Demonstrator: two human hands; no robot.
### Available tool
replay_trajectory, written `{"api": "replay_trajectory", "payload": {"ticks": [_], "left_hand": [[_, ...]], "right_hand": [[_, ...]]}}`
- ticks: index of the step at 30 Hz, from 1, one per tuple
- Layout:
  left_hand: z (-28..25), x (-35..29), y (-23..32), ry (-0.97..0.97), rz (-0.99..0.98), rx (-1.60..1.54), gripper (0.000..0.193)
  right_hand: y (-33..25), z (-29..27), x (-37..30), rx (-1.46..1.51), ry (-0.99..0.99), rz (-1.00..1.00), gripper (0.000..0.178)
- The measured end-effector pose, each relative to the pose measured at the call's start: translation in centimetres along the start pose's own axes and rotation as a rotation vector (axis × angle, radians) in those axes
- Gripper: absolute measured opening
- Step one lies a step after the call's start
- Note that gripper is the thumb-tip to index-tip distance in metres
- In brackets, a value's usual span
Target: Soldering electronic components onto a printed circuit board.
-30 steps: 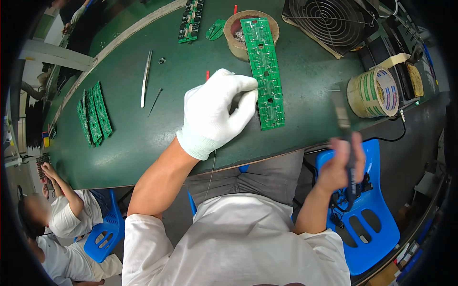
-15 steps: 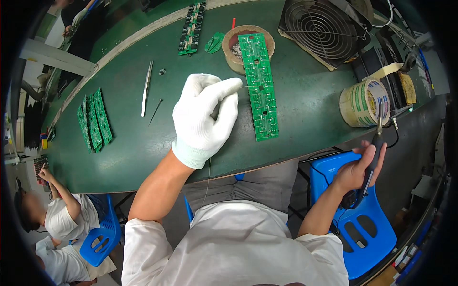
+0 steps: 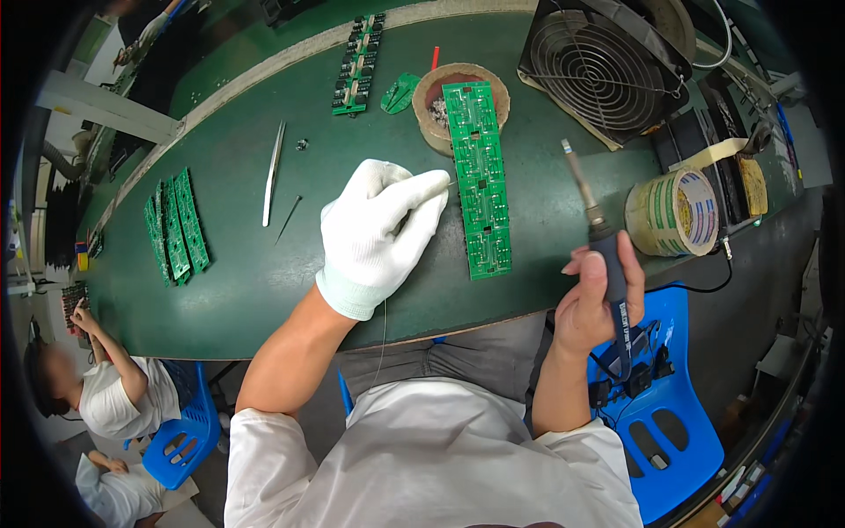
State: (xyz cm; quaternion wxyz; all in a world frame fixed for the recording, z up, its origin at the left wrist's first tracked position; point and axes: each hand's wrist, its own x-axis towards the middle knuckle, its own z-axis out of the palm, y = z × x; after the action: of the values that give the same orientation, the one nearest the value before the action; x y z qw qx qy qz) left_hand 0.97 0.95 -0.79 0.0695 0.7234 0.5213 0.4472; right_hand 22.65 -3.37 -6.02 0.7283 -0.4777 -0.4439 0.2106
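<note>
My left hand (image 3: 378,233), in a white glove, pinches a thin solder wire (image 3: 385,339) between thumb and forefinger. The wire's short end points at the left edge of a long green circuit board (image 3: 480,176). Below the wrist, the rest of it trails down toward my lap. Bare and wrapped around a dark-handled soldering iron (image 3: 605,255), my right hand (image 3: 581,308) is off the table's front edge. The iron's tip points up and left, apart from the board. The board's far end overlaps a round clay-like bowl (image 3: 431,72) with grey bits inside.
Right of the iron stands a tape roll (image 3: 651,211), with a black fan (image 3: 590,70) behind it. Tweezers (image 3: 273,176), a thin pin-like tool (image 3: 288,220) and several boards (image 3: 180,224) lie leftward. A populated board (image 3: 359,66) lies at the back. A co-worker (image 3: 114,387) sits at left.
My right hand has brought the soldering iron leftward from in front of the tape roll toward the board. The left hand keeps its pinch beside the board. The whole view has shifted slightly.
</note>
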Motion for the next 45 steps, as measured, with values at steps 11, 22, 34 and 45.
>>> {"api": "replay_trajectory", "payload": {"ticks": [11,22,34,45], "left_hand": [[0.4,0.4,-0.3,0.001,0.003,-0.011,0.021],[0.0,0.7,0.1,0.015,-0.044,0.024,0.019],[0.1,0.7,-0.5,0.067,-0.027,-0.011,0.020],[-0.4,0.9,-0.4,0.072,-0.026,-0.006,0.021]], "right_hand": [[0.2,0.5,-0.3,-0.099,-0.155,-0.106,0.031],[0.6,0.2,-0.6,0.010,-0.072,0.004,0.030],[0.9,0.1,-0.5,0.025,-0.102,-0.014,0.031],[1.1,-0.2,-0.7,0.038,-0.092,0.022,0.031]]}}
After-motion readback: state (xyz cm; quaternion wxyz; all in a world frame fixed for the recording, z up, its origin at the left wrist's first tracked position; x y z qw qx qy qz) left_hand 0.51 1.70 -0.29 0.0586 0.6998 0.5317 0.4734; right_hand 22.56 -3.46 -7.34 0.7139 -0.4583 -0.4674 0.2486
